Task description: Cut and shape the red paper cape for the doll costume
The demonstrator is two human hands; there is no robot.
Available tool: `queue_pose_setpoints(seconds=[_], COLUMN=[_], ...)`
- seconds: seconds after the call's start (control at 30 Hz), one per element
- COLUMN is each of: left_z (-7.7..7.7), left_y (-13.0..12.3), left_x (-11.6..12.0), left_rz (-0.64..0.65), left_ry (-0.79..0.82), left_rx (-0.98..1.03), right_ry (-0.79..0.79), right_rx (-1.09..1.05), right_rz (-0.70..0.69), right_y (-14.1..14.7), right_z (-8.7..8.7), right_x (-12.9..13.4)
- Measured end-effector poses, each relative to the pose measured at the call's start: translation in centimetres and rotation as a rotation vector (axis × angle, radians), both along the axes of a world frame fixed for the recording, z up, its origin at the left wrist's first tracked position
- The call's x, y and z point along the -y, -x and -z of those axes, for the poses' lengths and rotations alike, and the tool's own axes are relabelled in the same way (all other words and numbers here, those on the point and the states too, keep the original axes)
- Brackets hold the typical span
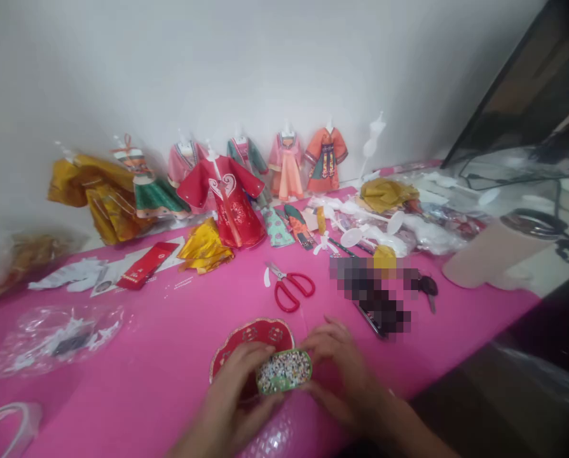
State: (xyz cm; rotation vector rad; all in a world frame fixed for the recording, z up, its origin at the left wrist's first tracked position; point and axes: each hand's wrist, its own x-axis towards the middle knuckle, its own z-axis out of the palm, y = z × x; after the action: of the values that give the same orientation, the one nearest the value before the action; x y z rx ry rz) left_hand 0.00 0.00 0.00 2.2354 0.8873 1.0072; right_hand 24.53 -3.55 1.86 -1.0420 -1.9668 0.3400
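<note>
Near the table's front edge, my left hand (239, 385) and my right hand (339, 366) hold a small oval box (284, 371) between their fingers and thumbs. The box has a green rim and a speckled face that looks like many tiny beads. Under and behind it lies a red scalloped piece of fabric (234, 337) with a patterned border, partly hidden by my left hand. Just beyond lie scissors (294, 289) with red handles, blades apart. A clear bubble-textured bag (274, 436) shows below the box.
Small dress forms in costumes, including a red robe (234, 203), stand along the wall on the pink tabletop (170, 343). At right are bagged white parts (389, 226), keys (427, 286) and a beige tumbler (484, 251). A clear bag (69, 337) lies at left.
</note>
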Motion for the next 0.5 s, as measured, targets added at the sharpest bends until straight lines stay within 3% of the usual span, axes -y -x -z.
queue_pose_setpoints(seconds=[0.5], left_z=[-1.8], left_y=[-0.8], left_x=[-0.1], left_rz=[0.013], left_ry=[-0.037], left_rx=[-0.012], right_ry=[-0.041], right_rx=[-0.009], right_rz=[0.005], right_y=[0.1], right_z=[-0.1], right_x=[-0.1])
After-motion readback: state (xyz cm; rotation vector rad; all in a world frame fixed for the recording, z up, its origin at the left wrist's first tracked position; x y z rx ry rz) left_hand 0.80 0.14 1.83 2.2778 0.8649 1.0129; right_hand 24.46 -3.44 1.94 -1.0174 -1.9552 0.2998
